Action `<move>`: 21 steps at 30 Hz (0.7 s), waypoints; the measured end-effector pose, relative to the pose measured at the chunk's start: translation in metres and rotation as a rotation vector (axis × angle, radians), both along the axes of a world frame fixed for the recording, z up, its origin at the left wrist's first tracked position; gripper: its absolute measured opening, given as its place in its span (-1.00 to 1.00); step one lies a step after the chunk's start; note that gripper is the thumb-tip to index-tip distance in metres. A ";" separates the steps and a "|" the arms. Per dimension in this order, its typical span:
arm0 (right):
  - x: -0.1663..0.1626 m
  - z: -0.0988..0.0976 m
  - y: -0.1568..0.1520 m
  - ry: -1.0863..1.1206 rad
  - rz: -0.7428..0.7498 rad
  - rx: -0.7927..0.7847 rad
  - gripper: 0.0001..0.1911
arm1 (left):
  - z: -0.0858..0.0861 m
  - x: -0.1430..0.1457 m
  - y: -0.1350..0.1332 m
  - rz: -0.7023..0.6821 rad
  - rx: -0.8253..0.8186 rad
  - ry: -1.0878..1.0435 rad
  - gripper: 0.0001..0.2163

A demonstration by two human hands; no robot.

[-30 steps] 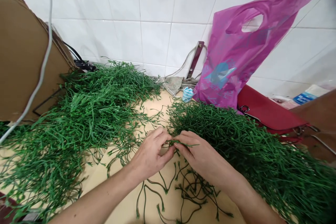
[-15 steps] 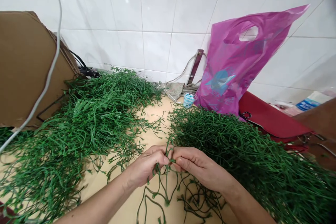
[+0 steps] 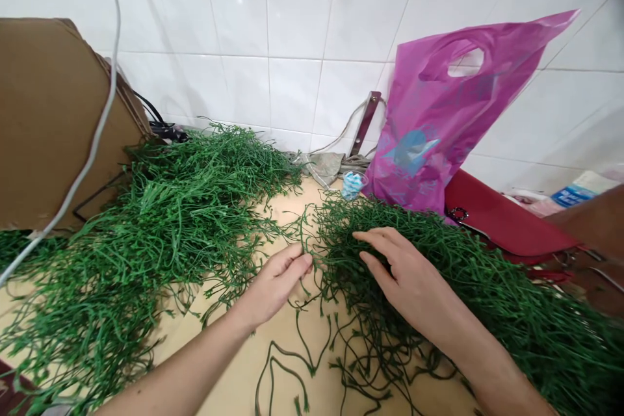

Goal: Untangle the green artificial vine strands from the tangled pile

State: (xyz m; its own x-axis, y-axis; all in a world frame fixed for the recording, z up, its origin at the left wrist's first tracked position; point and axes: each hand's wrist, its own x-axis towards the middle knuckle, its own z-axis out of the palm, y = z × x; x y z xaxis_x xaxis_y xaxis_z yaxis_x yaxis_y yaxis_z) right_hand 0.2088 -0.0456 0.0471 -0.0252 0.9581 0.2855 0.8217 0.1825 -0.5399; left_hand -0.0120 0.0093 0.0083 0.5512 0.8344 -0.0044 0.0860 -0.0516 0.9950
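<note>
While the hands are apart, the loosely curled left hand point(image 3: 275, 283), right of a heap of green artificial vines point(image 3: 185, 221) on a tan surface point(image 3: 244, 370), grips nothing; the open right hand point(image 3: 409, 273) rests on a second heap point(image 3: 507, 318).

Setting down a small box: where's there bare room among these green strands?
Tan surface shows between the two green strand heaps, beyond the left hand, and below that hand beside the loose strands. The right hand sits in crowded strands.
</note>
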 end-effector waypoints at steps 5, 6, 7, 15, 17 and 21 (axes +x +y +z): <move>-0.024 0.008 -0.006 0.073 0.134 0.072 -0.72 | 0.005 0.001 0.000 -0.061 0.239 0.131 -0.67; -0.028 0.007 -0.006 0.105 0.170 0.033 -0.75 | 0.005 0.001 -0.001 -0.068 0.294 0.144 -0.67; -0.031 0.004 -0.005 0.143 0.189 -0.008 -0.78 | 0.005 0.001 -0.001 -0.079 0.342 0.154 -0.67; -0.035 -0.015 0.003 0.248 0.165 -0.095 -0.84 | 0.003 0.002 -0.004 -0.061 0.559 0.251 -0.68; -0.036 -0.017 0.004 0.243 0.161 -0.085 -0.83 | 0.001 0.003 -0.002 -0.019 0.582 0.228 -0.74; -0.036 -0.020 0.004 0.368 0.173 -0.178 -0.84 | 0.000 0.002 0.000 0.088 0.603 0.136 -0.86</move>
